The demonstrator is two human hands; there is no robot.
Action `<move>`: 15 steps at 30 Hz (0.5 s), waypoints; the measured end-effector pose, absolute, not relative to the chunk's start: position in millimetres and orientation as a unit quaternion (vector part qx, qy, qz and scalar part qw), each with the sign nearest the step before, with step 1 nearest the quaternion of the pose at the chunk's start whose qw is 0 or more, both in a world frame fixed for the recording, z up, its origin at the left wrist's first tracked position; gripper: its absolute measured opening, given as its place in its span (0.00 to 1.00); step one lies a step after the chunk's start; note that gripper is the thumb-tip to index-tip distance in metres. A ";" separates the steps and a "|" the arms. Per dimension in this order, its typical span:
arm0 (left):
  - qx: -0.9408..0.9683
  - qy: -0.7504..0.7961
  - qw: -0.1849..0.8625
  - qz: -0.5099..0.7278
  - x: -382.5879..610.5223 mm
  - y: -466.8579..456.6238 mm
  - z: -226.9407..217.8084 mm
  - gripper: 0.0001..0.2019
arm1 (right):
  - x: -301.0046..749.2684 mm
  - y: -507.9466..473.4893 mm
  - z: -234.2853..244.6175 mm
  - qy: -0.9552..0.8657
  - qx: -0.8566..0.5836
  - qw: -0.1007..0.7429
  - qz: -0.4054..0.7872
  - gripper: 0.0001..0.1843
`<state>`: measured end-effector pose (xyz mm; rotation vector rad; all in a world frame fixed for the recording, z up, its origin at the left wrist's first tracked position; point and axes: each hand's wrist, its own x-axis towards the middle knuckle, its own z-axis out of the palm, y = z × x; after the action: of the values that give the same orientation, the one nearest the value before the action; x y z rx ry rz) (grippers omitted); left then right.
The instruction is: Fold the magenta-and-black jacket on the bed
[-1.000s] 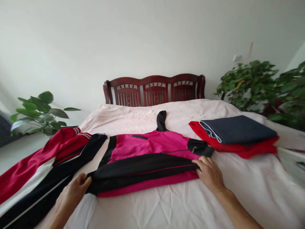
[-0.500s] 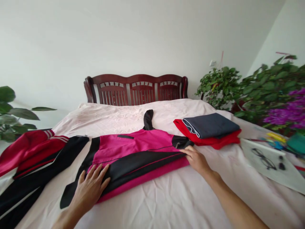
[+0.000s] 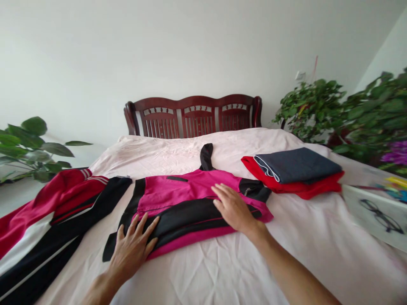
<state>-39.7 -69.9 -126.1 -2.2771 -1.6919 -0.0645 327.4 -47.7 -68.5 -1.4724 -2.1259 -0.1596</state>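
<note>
A pink and black jacket (image 3: 187, 192) lies partly folded on the bed's pale sheet (image 3: 222, 262), its black hood pointing toward the headboard. My left hand (image 3: 133, 245) rests flat with fingers spread on the jacket's lower left black part. My right hand (image 3: 232, 207) lies flat, fingers stretched out, on the jacket's right half, over the black sleeve. Neither hand holds anything.
A red, white and black jacket (image 3: 47, 216) sprawls at the left. A folded dark grey garment on a folded red one (image 3: 295, 171) sits at the right. Glasses on a white sheet (image 3: 381, 216) lie at far right. Plants flank the bed; a wooden headboard (image 3: 193, 116) stands behind.
My right hand moved left from the jacket's right edge onto its middle and now lies flat. The left hand stays flat on the lower left part. The view shifted slightly.
</note>
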 end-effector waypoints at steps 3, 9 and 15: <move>-0.799 -0.583 0.146 -0.025 -43.1 -72.3 -127.2 0.26 | 294.2 -42.0 -100.4 -0.829 -0.523 0.194 -0.048 0.29; -0.798 -0.593 0.099 -0.027 -57.9 -84.4 -125.3 0.26 | 378.3 -48.6 -158.5 -0.785 -0.603 0.111 -0.094 0.30; -0.839 -0.542 -0.026 -0.038 -82.3 -52.2 -95.1 0.20 | 430.9 -38.5 -135.4 -0.784 -0.614 0.093 -0.007 0.23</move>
<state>-82.3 -52.2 -95.1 -2.6789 -1.7323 -0.1222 430.9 -38.5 -135.4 -1.8211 -2.3273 -0.0203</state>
